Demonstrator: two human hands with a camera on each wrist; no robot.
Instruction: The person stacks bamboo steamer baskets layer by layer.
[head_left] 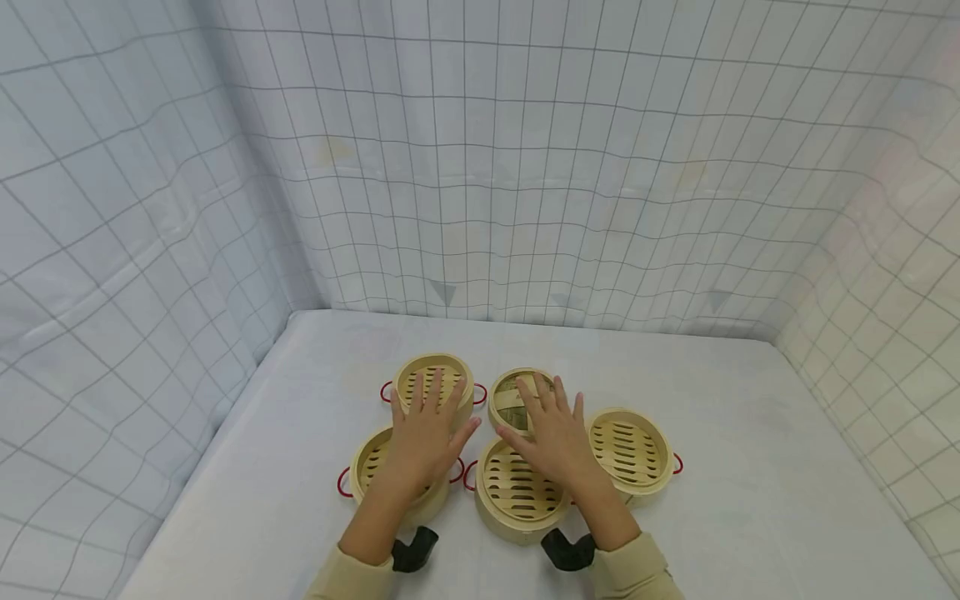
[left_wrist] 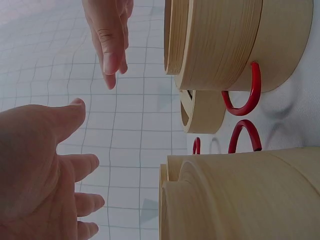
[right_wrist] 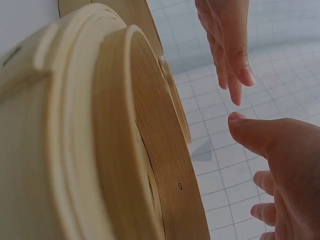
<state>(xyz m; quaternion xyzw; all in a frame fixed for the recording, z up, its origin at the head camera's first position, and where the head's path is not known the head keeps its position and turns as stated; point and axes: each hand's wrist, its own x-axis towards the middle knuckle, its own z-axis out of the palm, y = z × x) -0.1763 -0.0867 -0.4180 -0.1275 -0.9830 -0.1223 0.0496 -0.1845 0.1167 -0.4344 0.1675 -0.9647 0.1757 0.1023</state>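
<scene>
Both hands are held above a group of bamboo steamers, fingers spread and holding nothing. My left hand [head_left: 426, 437] hovers over the front-left steamer basket [head_left: 369, 458], its fingertips overlapping the back-left steamer basket [head_left: 433, 364] in the head view. Over the front-middle steamer basket [head_left: 519, 492] is my right hand [head_left: 555, 437], whose fingers partly hide a small round steamer piece with a darker woven top [head_left: 512, 408]. A slatted steamer basket [head_left: 626, 450] stands to the right of that hand. In the left wrist view, a gap separates the left hand [left_wrist: 40, 160] from the baskets.
Red loop handles [head_left: 344, 482] stick out from the baskets' sides. The baskets stand close together on a white-covered table [head_left: 735, 467]. White sheets with a grid pattern [head_left: 525, 167] hang behind and on both sides. A black band part [head_left: 567, 550] shows by each wrist.
</scene>
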